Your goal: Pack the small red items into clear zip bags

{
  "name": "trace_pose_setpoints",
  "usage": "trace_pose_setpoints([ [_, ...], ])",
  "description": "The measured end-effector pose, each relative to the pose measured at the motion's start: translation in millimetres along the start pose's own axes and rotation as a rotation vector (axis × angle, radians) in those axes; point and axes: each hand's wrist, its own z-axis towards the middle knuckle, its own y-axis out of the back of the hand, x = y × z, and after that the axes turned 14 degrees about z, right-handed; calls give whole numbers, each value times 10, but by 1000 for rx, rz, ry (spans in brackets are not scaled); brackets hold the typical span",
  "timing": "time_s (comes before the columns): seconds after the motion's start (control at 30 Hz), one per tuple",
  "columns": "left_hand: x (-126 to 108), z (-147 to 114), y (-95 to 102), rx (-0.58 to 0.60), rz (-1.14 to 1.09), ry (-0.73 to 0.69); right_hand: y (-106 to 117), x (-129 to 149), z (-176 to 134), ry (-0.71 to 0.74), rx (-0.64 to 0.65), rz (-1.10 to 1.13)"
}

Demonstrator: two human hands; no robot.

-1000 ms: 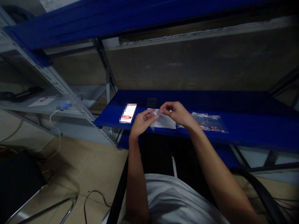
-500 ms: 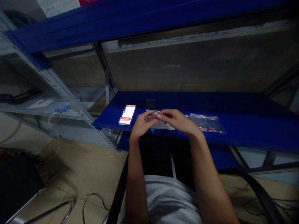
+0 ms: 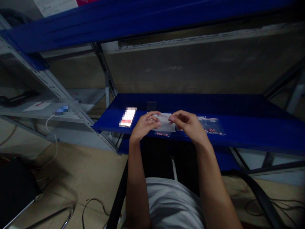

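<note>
A small clear zip bag (image 3: 162,134) with several pink bits along its bottom hangs between my two hands. My left hand (image 3: 145,124) pinches its upper left edge, with the other fingers curled. On the far side, my right hand (image 3: 188,123) pinches the upper right corner near the pinkish zip line. Behind the bag lies a whitish sheet (image 3: 173,128), partly seen through the clear plastic. To the right of my right hand, a larger clear zip bag (image 3: 211,124) holding several pink pieces rests flat on the blue shelf (image 3: 250,127).
A phone (image 3: 128,117) with a lit screen lies left of my hands. Behind them sits a small dark object (image 3: 152,105). A blue beam (image 3: 152,24) crosses overhead. At left stand a grey shelf (image 3: 45,109) with a white cable (image 3: 56,140) and a dark chair (image 3: 19,190).
My hands have moved apart, and the small bag, crumpled between them before, is now spread out and hanging down. The view has shifted slightly.
</note>
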Motion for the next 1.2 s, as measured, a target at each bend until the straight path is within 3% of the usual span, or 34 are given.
trace_pose_setpoints([
  [0.17, -48, 16, -34, -74, -26, -27, -12, -92, 19, -44, -48, 112],
  [0.47, -53, 80, -105, -121, 96, -69, 55, -160, 42, -33, -91, 57],
  [0.73, -44, 148, -175, -240, 215, -136, 61, -86, 6, -25, -56, 58],
  [1.2, -25, 138, -148, -217, 214, -151, 141, -9, -42, -17, -13, -49],
])
